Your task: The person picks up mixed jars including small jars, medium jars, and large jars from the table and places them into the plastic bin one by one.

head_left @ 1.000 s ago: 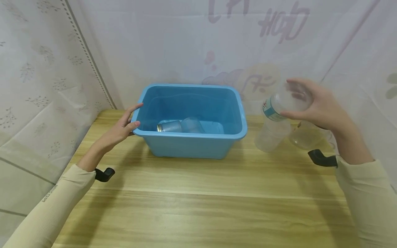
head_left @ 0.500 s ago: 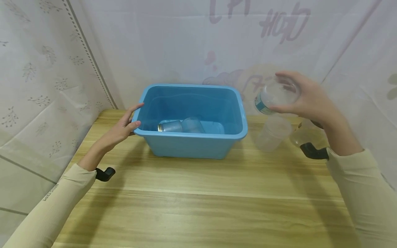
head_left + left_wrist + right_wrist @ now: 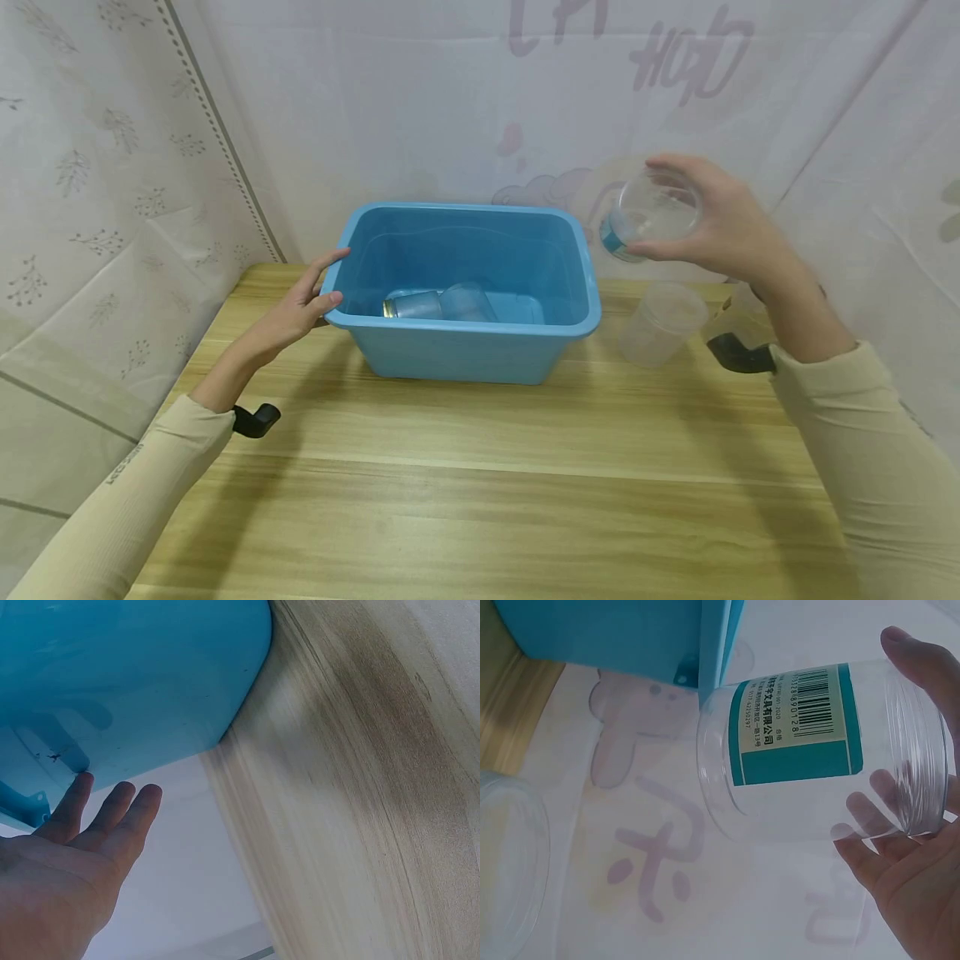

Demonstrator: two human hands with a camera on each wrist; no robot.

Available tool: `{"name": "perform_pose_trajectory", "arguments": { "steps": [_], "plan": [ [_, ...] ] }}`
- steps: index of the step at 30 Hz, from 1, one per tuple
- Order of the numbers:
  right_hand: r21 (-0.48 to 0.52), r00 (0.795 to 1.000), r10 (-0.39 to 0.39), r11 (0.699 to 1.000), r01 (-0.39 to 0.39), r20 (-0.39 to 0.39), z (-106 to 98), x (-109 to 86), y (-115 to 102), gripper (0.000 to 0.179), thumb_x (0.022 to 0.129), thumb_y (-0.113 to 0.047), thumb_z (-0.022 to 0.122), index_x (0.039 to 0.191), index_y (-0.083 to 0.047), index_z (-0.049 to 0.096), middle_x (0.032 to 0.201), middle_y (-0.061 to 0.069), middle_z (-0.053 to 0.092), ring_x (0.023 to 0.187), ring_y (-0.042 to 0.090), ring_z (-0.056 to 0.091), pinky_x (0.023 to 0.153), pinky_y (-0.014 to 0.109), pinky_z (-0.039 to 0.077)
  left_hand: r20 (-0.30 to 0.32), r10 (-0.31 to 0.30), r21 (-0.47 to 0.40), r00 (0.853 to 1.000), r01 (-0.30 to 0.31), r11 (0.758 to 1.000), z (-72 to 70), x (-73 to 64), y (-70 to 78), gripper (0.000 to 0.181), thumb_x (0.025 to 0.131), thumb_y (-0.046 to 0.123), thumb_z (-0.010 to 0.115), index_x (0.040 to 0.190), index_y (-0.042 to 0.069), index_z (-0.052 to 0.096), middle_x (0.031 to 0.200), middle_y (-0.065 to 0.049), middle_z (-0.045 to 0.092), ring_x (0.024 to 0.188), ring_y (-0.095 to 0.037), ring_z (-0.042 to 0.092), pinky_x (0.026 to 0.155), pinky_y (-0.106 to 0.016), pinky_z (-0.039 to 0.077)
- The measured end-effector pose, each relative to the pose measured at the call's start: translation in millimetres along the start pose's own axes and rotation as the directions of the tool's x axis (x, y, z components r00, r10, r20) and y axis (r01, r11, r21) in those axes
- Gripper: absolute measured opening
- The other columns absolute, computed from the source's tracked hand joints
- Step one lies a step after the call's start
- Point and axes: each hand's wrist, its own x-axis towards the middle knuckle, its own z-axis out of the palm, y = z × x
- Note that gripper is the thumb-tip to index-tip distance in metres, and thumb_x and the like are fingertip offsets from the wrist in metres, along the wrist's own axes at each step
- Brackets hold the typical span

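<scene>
A blue plastic tub (image 3: 457, 354) stands on the wooden table. My left hand (image 3: 296, 312) rests on its left rim, thumb and forefinger on the edge. In the left wrist view, the other fingers (image 3: 135, 814) extend nearly straight beside the tub's outer wall. My right hand (image 3: 723, 217) grips a clear plastic jar (image 3: 656, 208) by one end, holding it tilted in the air to the right of the tub. A green-and-white label (image 3: 795, 724) with a barcode shows on the jar in the right wrist view. Inside the tub lie a clear jar with a gold-coloured end (image 3: 416, 306) and another clear container (image 3: 467, 302).
Right of the tub, a translucent container (image 3: 660, 325) stands on the table (image 3: 480, 500). Another clear container (image 3: 738, 321) sits behind my right wrist, partly hidden. Printed white cloth (image 3: 420, 108) hangs behind the table and at both sides.
My right hand has moved left and slightly up with the clear plastic jar, bringing it closer to the tub. The left hand keeps its place on the rim.
</scene>
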Motion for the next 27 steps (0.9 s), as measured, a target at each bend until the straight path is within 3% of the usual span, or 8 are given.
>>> {"name": "perform_pose_trajectory", "arguments": {
  "steps": [3,4,9,14,20,23,27],
  "plan": [
    [-0.011,1.0,-0.026,1.0,0.026,-0.005,1.1,1.7,-2.9,0.102,0.068,-0.013,0.097,0.155,-0.019,0.044,0.149,0.004,0.049,0.13,0.035,0.05,0.107,0.023,0.034,0.0,0.005,0.006,1.0,-0.005,1.0,-0.1,0.1,-0.4,0.065,0.11,0.024,0.045,0.164,0.033,0.01,0.154,-0.021,0.018,0.123,-0.037,0.038,0.108,-0.069,0.027],
    [-0.012,0.999,-0.033,0.999,0.033,-0.006,1.3,2.2,-3.8,0.102,0.068,-0.013,0.097,0.155,-0.018,0.043,0.149,0.005,0.049,0.13,0.035,0.049,0.108,0.025,0.034,0.002,0.006,0.006,1.0,-0.006,1.0,0.0,0.1,-0.5,0.065,0.11,0.024,0.045,0.164,0.033,0.01,0.16,-0.017,0.012,0.126,-0.036,0.037,0.107,-0.07,0.027],
    [-0.011,1.0,-0.031,0.999,0.031,-0.002,2.3,4.9,-7.6,0.103,0.068,-0.013,0.097,0.155,-0.016,0.043,0.15,0.007,0.048,0.131,0.036,0.048,0.111,0.039,0.034,0.004,-0.003,0.0,1.0,0.003,1.0,-0.1,0.3,-0.9,0.065,0.11,0.023,0.045,0.164,0.033,0.01,0.163,-0.015,0.005,0.131,-0.038,0.034,0.108,-0.07,0.026],
    [-0.019,0.999,-0.047,0.999,0.046,-0.015,4.7,8.9,-13.2,0.103,0.065,-0.012,0.099,0.154,-0.016,0.046,0.148,0.007,0.05,0.129,0.035,0.051,0.109,0.044,0.038,0.005,-0.002,-0.007,1.0,0.002,1.0,-0.5,0.0,-0.8,0.065,0.11,0.022,0.044,0.164,0.033,0.009,0.166,-0.01,-0.004,0.131,-0.038,0.034,0.107,-0.07,0.026],
    [-0.023,0.996,-0.086,0.996,0.086,-0.029,9.2,15.7,-19.8,0.104,0.062,-0.011,0.1,0.152,-0.015,0.048,0.144,0.008,0.053,0.126,0.033,0.051,0.104,0.052,0.041,0.01,-0.001,-0.011,1.0,0.001,1.0,-0.8,-0.2,-1.0,0.065,0.11,0.022,0.044,0.164,0.034,0.009,0.166,-0.008,-0.006,0.131,-0.038,0.034,0.108,-0.07,0.026],
    [-0.024,0.993,-0.116,0.993,0.115,-0.032,11.5,19.1,-23.1,0.105,0.06,-0.011,0.101,0.151,-0.013,0.049,0.144,0.007,0.053,0.126,0.032,0.051,0.104,0.049,0.042,0.011,0.001,-0.009,1.0,0.0,1.0,-0.6,-0.4,-0.9,0.065,0.11,0.023,0.045,0.164,0.033,0.009,0.166,-0.007,-0.006,0.131,-0.038,0.033,0.108,-0.07,0.026],
    [-0.036,0.988,-0.15,0.988,0.149,-0.031,14.3,23.2,-27.0,0.104,0.06,-0.012,0.101,0.15,-0.013,0.05,0.143,0.006,0.054,0.124,0.03,0.053,0.1,0.03,0.043,0.01,0.003,-0.007,1.0,-0.003,1.0,-0.4,-1.0,-0.3,0.065,0.11,0.023,0.045,0.164,0.033,0.009,0.167,-0.005,-0.009,0.135,-0.039,0.031,0.108,-0.071,0.025]
  ]
}}
